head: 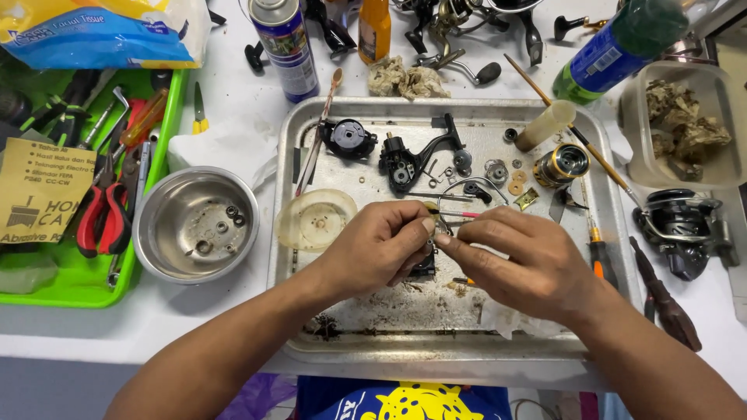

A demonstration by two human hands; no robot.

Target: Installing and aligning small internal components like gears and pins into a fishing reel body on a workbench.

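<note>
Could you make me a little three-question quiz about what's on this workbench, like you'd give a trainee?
1. True or false: the metal tray lies under both hands.
2. Which sits left of the tray: A) steel bowl, B) gold spool, C) clear plastic tub?
3. What do the left hand and right hand meet over?

Key:
1. True.
2. A.
3. A small dark part, mostly hidden by the fingers, above the tray.

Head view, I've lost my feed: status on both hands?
Left hand and right hand pinch a small dark reel part over the metal tray. Loose washers and reel body lie behind.
</note>
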